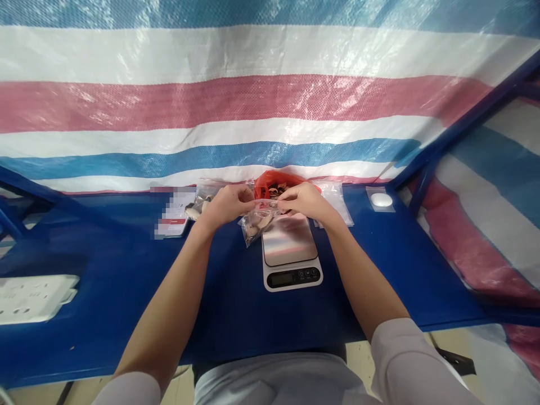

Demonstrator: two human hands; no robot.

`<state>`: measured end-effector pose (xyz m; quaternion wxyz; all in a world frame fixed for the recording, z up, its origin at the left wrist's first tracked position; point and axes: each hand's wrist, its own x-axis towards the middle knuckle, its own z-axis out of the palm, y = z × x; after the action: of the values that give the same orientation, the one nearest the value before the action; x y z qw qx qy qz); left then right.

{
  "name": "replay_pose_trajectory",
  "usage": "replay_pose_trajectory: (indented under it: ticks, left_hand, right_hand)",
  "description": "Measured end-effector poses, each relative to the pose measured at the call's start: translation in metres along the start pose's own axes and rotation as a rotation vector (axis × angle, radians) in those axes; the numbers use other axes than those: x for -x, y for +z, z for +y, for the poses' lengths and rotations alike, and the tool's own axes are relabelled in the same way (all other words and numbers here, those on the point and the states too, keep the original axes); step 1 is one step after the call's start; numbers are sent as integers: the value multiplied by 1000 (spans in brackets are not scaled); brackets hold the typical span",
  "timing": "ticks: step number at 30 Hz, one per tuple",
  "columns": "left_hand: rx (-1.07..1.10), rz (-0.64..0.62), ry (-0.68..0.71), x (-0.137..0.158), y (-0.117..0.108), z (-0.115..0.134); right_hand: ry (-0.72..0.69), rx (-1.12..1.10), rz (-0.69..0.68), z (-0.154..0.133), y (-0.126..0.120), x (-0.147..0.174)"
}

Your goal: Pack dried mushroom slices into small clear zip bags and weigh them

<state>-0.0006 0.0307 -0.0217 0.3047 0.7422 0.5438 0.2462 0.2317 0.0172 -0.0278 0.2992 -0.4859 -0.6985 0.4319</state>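
Between my two hands hangs a clear plastic bag (256,224) with pale, dried-looking pieces inside. My left hand (230,203) pinches its top edge on the left. On the right, my right hand (301,201) has its fingers closed at the same edge. The bag is over the left rear of a white digital kitchen scale (291,253), whose display looks blank. Behind the hands sits an open red plastic bag (270,180) holding brown dried pieces. Another clear bag (198,207) with similar pieces lies by my left hand, partly hidden by it.
Flat clear bags (337,202) lie right of the red bag. A small packet with a white oval thing (381,199) is farther right. A partly blurred phone-like device (177,216) and a white power strip (36,298) lie left on the blue table (126,275). Striped sheeting (236,101) rises behind.
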Motion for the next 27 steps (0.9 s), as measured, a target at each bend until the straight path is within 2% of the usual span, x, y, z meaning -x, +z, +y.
replay_pose_trajectory:
  ticks: [6,14,20,24,27]
  left_hand:
    - [-23,-70,59,2,-6,-5]
    - [183,-223,231,14,-16,3]
    - [-30,-349,103,25,-15,0]
    - [-69,-484,113,26,-16,-5]
    - [-36,-436,148,24,-21,-5]
  right_hand:
    - [-37,24,-2,2,-2,1]
    - [-186,-64,-34,-4,-4,3]
    - [-216,-92,-5,-11,-3,7]
    - [-196,-200,35,-2,1,2]
    - [-187,-267,110,8,1,-3]
